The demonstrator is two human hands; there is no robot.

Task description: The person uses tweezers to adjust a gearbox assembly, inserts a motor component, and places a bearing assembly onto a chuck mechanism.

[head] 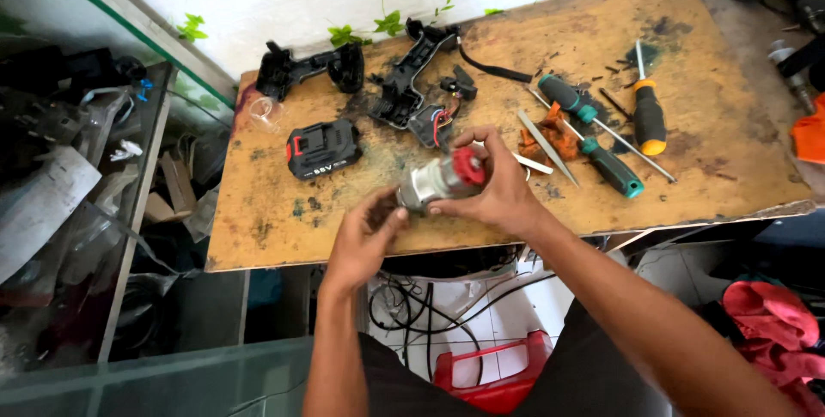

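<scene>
Silver metal motor-and-gearbox unit with a red end cap, held just above the near edge of a worn wooden workbench. The right hand wraps its fingers over the red end; the left hand pinches the silver end. It looks dense, rigid and possibly greasy, best gripped around the barrel. A black battery pack lies to the left, green-handled screwdrivers to the right
</scene>
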